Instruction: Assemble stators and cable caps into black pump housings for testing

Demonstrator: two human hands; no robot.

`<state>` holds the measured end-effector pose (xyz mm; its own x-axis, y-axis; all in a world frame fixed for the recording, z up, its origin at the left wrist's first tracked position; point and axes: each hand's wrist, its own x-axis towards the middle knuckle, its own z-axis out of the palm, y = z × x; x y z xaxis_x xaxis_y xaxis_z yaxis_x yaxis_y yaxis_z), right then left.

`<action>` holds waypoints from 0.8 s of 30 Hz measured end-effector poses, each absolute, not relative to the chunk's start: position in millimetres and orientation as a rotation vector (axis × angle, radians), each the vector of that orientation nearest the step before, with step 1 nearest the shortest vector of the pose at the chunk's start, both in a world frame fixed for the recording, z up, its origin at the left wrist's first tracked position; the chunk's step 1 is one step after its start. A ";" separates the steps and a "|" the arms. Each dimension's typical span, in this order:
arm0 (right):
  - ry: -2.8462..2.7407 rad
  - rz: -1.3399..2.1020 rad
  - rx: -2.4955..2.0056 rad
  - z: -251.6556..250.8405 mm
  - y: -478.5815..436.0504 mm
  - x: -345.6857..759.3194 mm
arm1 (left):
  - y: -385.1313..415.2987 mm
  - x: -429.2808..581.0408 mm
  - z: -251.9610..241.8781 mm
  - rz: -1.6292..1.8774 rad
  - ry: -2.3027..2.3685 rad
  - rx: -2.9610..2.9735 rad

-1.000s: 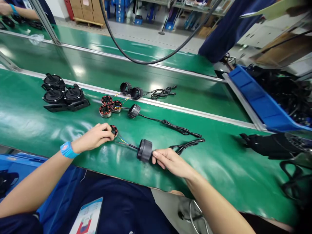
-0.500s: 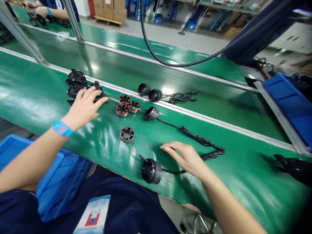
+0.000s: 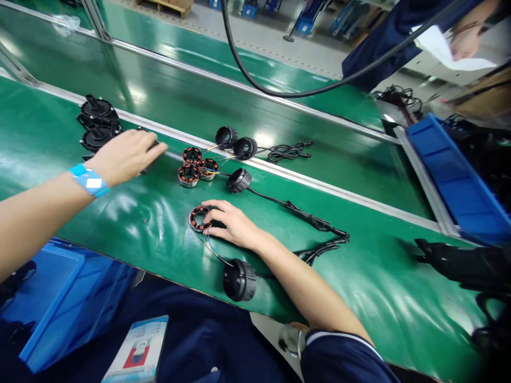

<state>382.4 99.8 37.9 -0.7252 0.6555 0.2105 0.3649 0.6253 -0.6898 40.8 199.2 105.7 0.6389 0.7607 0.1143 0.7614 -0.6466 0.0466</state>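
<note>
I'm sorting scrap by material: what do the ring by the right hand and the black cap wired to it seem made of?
Ring: probably metal with what look like copper windings; its rim shines silvery and the coils are reddish. Black cap: likely moulded plastic with a satin finish, given its even black colour and ribbed side.

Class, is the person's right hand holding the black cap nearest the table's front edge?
No, the right hand is at the nearest copper-wound ring, and that black cap lies clear of the hand.

A navy shirt (image 3: 199,335), its sleeve (image 3: 343,359) piped white, accompanies a blue wristband (image 3: 82,173) and badge (image 3: 138,348).
</note>
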 end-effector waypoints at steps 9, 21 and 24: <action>-2.064 0.742 -0.846 72.4 32.6 420.1 | 69.0 83.3 90.5 -1.470 -1.790 -2.911; -2.055 0.726 -0.827 97.6 21.3 435.4 | 59.2 168.7 52.5 -1.449 -1.549 -3.691; -2.174 0.727 -0.807 100.0 29.9 444.6 | 65.7 164.7 48.4 -1.439 -1.535 -3.754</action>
